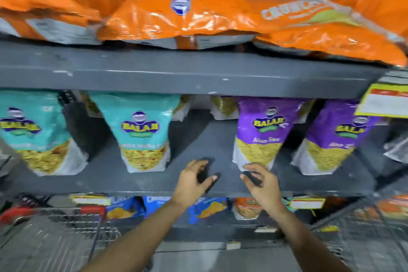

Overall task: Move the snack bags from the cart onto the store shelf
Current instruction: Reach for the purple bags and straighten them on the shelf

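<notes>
Two empty hands, left (194,180) and right (261,182), fingers spread, over bare shelf (198,139) gap between bags.

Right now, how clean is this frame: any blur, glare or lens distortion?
Head view: motion blur smears everything, worst at the edges; the purple bag logo stays legible. Glare streaks the orange bags. Wide-angle bowing curves the shelf edge. Both hands cast soft shadows.

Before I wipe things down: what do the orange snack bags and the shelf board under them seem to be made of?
Orange snack bags: glossy plastic film, likely; bright glare and soft crinkles show on them. Shelf board: dark grey, matte, probably painted metal or wood; pale chips and scuffs mark its front edge. The blur leaves it open.
</notes>
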`<state>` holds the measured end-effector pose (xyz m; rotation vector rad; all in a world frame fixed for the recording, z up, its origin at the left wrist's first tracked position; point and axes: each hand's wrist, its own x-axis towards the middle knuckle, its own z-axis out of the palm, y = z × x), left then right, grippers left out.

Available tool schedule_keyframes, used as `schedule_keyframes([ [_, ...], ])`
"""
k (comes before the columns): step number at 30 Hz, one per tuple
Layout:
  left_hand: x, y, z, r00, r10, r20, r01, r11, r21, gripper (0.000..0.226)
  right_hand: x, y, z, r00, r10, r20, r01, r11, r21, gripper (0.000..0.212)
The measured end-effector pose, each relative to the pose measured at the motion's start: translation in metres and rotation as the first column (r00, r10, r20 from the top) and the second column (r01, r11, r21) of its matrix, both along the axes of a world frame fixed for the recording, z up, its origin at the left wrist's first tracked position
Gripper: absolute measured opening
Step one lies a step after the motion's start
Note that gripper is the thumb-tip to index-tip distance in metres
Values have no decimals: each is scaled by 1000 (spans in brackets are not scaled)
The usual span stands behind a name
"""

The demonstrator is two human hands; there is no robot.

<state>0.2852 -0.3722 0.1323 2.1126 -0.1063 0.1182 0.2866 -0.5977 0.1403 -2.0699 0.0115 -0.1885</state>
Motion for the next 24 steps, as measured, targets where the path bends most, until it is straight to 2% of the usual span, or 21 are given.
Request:
schedule_keyframes([
  [3, 28, -55, 2, 978, -75, -194, 47, 989, -143, 118, -7, -44, 5, 977, -174, 121, 179, 983, -34, 19],
  [5, 42, -82, -1, 970, -114, -217, 73, 980, -186, 135, -7, -74, 7, 917, -321, 237, 336, 942, -24, 23],
  [8, 54, -110, 1, 976, -108, -191, 63, 972, -228, 122, 7, -123, 0, 827, -515, 225, 518, 854, 49, 73],
  [11, 57, -122, 10, 984, 3, -181, -51, 964, -262, 100, 20, -150, -8, 835, -538, 116, 542, 840, 0, 122],
  [13, 59, -123, 11, 985, 30, -169, -73, 964, -257, 93, 25, -151, -8, 845, -531, 66, 532, 847, -2, 142],
  [16, 59, -116, 10, 984, 24, -174, -65, 971, -231, 97, 38, -152, -13, 848, -526, 62, 525, 851, 31, 149],
  [24, 44, -78, 10, 971, 81, -224, -127, 972, -198, 100, 49, -150, -15, 815, -569, 107, 568, 822, 48, 149],
])
